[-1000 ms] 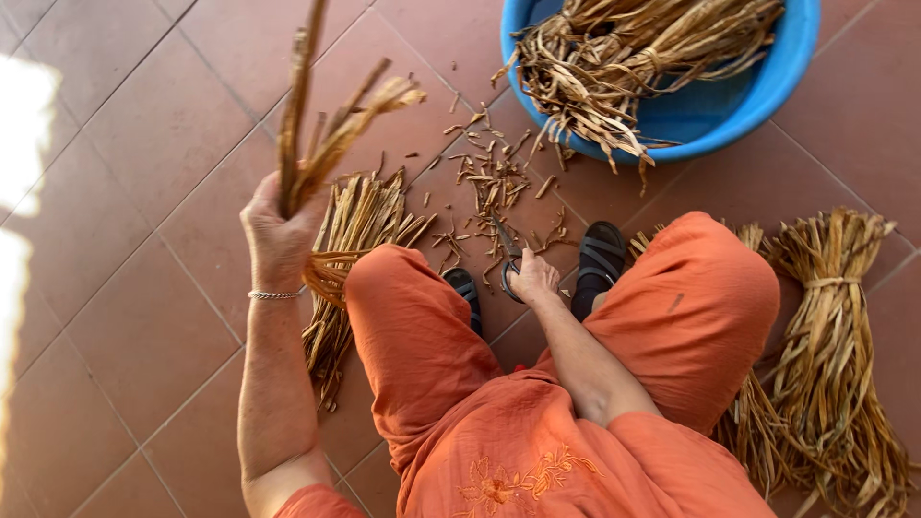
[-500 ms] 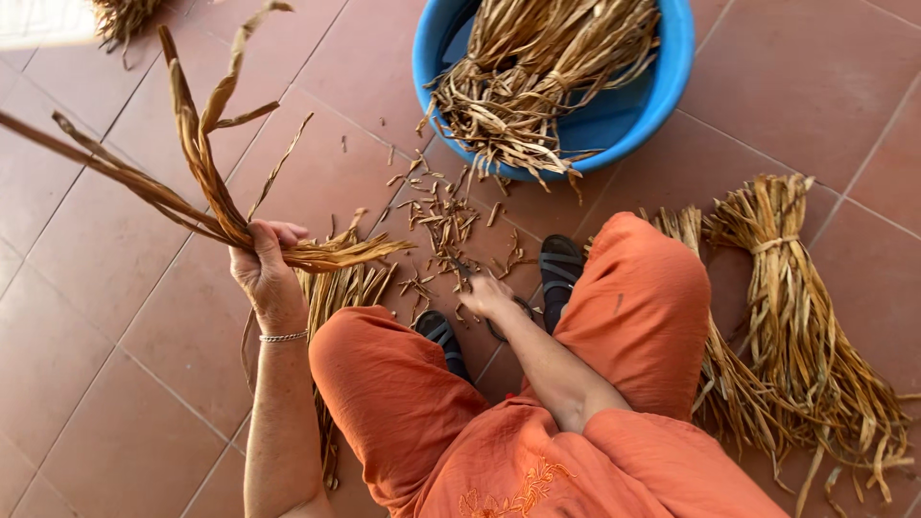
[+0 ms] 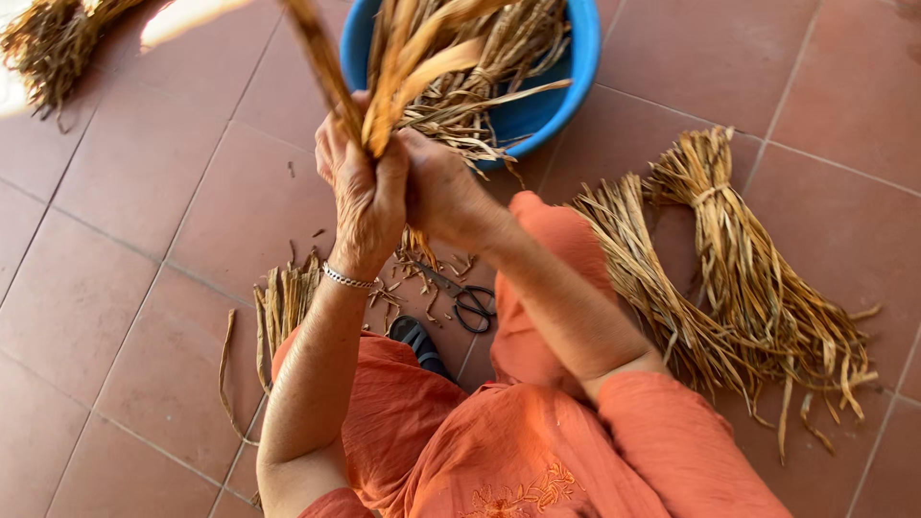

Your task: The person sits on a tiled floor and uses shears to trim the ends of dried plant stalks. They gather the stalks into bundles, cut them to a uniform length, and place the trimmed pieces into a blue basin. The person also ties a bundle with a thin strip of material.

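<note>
2 hands raised, clasping dried leaf strips

The left hand [image 3: 360, 187] is fisted around the dried strips [image 3: 403, 72], the right hand [image 3: 441, 187] pressed alongside, also wrapped on them; forearms angle upward above the blue basin [image 3: 576, 67], scissors [image 3: 465, 299] on the floor below.

Tan-gold dried leaves [image 3: 413, 67]; blue basin [image 3: 566, 77]; orange garment [image 3: 537, 451], embroidered; terracotta tiled floor [image 3: 115, 288]; black-handled scissors [image 3: 465, 299]; silver bracelet [image 3: 347, 279].
</note>
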